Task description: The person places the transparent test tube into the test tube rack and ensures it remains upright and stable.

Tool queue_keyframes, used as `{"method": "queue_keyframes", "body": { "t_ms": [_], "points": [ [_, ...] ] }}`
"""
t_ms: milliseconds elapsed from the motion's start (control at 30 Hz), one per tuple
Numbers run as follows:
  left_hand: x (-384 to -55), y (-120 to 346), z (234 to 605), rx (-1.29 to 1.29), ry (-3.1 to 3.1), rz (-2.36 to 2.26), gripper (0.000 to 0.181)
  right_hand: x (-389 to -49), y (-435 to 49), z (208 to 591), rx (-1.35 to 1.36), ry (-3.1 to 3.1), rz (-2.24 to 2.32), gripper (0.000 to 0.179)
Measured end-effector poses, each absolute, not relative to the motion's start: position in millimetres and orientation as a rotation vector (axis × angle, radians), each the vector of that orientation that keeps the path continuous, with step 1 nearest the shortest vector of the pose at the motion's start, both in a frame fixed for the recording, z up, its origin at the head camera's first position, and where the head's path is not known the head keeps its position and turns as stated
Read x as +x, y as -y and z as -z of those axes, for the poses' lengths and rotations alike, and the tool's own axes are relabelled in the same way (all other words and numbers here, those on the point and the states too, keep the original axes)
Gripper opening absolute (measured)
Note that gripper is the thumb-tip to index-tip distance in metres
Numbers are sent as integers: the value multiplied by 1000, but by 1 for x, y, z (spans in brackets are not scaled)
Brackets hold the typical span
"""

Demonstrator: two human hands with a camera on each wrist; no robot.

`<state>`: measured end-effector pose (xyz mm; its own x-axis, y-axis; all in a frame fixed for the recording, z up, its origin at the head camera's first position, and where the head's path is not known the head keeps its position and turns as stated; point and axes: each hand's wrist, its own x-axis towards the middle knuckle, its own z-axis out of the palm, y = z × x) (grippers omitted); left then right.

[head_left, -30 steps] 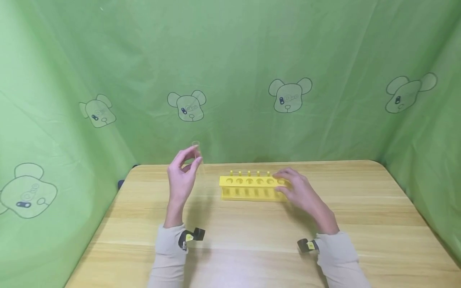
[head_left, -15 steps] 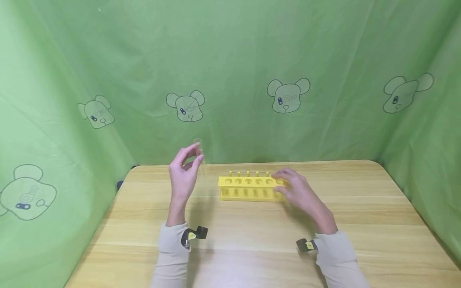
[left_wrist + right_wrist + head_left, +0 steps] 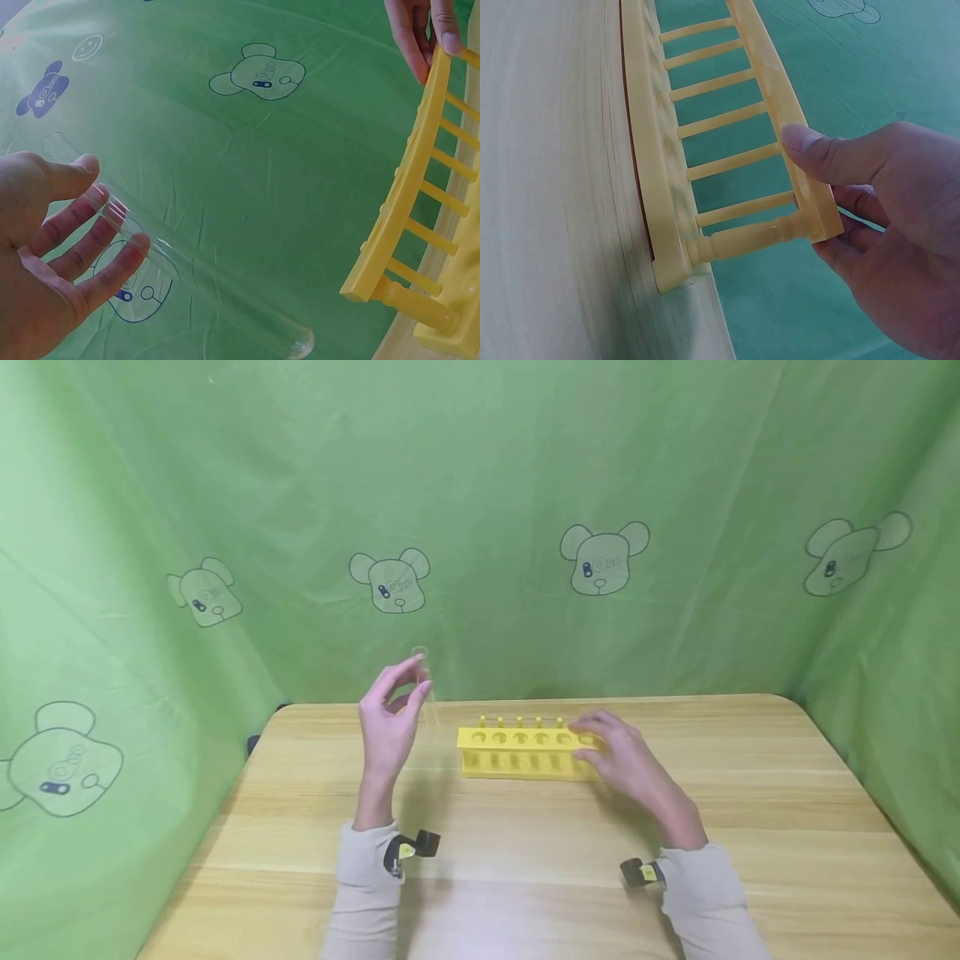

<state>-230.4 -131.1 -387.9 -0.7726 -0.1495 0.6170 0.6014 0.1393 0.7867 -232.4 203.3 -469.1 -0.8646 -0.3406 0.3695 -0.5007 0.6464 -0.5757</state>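
Observation:
A clear test tube (image 3: 202, 262) is pinched near its rim between the thumb and fingers of my left hand (image 3: 392, 718). In the head view the tube hangs above the table, left of a yellow test tube rack (image 3: 517, 762) and apart from it. No tube shows in the rack's visible holes. My right hand (image 3: 618, 752) grips the rack's right end by its top bar. In the right wrist view the thumb (image 3: 810, 146) lies on one side of that bar and the fingers on the other. The hand covers the rack's rightmost hole in part.
The rack stands on a wooden table (image 3: 510, 860) near its back edge. A green curtain (image 3: 480, 485) with printed bear heads encloses the back and both sides. Each sleeve cuff carries a small black wrist camera (image 3: 427, 843).
The left hand, with the test tube in it, has moved slightly right and up towards the rack. The right hand and the rack have stayed where they were.

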Motion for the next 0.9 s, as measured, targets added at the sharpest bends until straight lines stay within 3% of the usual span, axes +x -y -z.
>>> {"method": "queue_keyframes", "body": {
  "t_ms": [900],
  "points": [
    [-238, 118, 392, -475, 1832, 1717, 36, -232, -204, 466, 678, 2661, -1067, 41]
  ]
}}
